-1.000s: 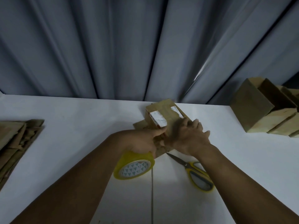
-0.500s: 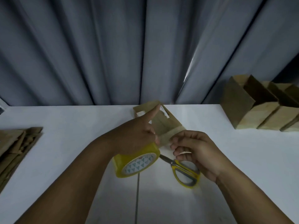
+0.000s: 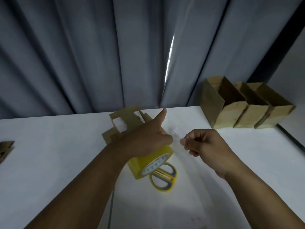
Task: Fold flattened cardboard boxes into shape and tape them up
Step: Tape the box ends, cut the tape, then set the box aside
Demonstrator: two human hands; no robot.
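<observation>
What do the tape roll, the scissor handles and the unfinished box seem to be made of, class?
The tape roll: glossy plastic film, yellow when wound, nearly clear in the pulled strip; printed core, probably card. The scissor handles: smooth yellow plastic, probably, with grey lining. The unfinished box: matte brown cardboard, creased flaps.

White table fills the lower half of frame, with a thin dark seam running to bottom centre. Grey pleated curtain across the top, hanging behind the table's far edge. Bright slit between folds right of centre. Pale wall upper right. Dark strip along the table's right edge.
</observation>
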